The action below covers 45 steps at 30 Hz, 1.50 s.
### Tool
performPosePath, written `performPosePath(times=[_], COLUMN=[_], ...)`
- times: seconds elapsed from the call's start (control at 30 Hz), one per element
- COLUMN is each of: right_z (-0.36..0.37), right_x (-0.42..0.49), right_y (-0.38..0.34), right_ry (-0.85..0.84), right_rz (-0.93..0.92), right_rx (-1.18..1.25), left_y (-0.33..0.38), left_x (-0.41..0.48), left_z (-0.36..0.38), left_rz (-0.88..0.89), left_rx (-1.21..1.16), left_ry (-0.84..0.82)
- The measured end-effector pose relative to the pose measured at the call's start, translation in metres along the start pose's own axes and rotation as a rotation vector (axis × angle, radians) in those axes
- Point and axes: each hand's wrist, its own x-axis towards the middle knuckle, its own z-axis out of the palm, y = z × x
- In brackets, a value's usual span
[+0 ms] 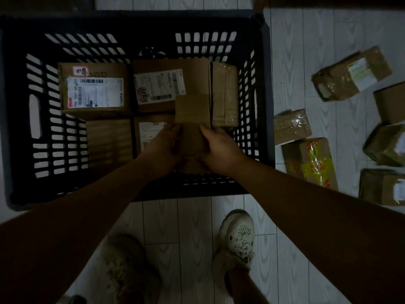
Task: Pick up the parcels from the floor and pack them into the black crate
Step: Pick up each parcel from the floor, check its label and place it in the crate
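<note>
Printed sideways on white shipping label (95, 92) of upper-left parcel (94, 111): "948 0507 00"; middle label (159, 86) too small to read.

You're standing indoors in dim light, on pale wood-grain floor tiles (192, 220). Taped cardboard parcels (311, 163) lie loose on them, right of the held box (191, 110). Beyond and left of it, labelled boxes (94, 91) with printed barcodes fill a black crate (268, 84). It's a parcel-sorting spot; home or depot, can't tell.

Matt cardboard parcel (192, 110) (black plastic crate (266, 84))
</note>
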Motion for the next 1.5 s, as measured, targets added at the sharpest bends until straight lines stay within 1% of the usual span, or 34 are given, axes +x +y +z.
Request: performPosePath(times=[0.1,0.2,0.37,0.5,0.6,0.73,0.9,1.03,1.13,1.2,1.3,1.37,1.4,1.5], right_z=[-0.001,0.008,0.015,0.015,0.014,0.016,0.025,0.026,0.018,0.009,-0.013,-0.034,-0.047,-0.092], right_x=[-0.005,-0.008,0.008,0.015,0.018,0.026,0.041,0.044,0.035,0.022,-0.015,-0.047,-0.064,-0.123], right_y=[0.003,0.006,0.018,0.025,0.028,0.034,0.032,0.032,0.027,0.020,0.008,-0.003,-0.011,-0.047], right_ry=[-0.008,-0.044,-0.123,-0.040,-0.100,-0.113,-0.143,-0.208,-0.229,-0.218,-0.190,-0.130,-0.105,-0.068], right_rz=[-0.024,-0.044,-0.005,-0.031,0.024,0.073,0.079,0.123,0.120,0.131,0.144,0.137,0.144,0.185], right_rx=[-0.048,-0.112,-0.252,-0.517,-0.574,-0.651,-0.717,-0.673,-0.621,-0.572,-0.500,-0.472,-0.455,-0.391], left_y=[-0.005,-0.011,-0.023,-0.032,-0.035,-0.039,-0.057,-0.056,-0.049,-0.043,-0.024,-0.004,0.007,0.046], left_x=[0.003,0.006,0.017,0.027,0.034,0.044,0.062,0.066,0.059,0.045,0.008,-0.025,-0.042,-0.105], left_z=[0.010,0.017,0.018,0.013,0.012,0.020,0.021,0.019,0.011,0.000,-0.022,-0.037,-0.043,-0.061], left_rz=[0.036,0.057,0.052,0.110,0.135,0.125,0.003,-0.004,0.006,-0.017,-0.075,-0.131,-0.149,-0.153], left_rx=[0.139,0.294,0.442,0.671,0.807,0.816,0.781,0.782,0.790,0.773,0.749,0.724,0.696,0.653], left_ry=[0.032,0.000,-0.028,0.002,-0.021,-0.039,-0.062,-0.115,-0.102,-0.069,-0.071,-0.081,-0.062,-0.035])
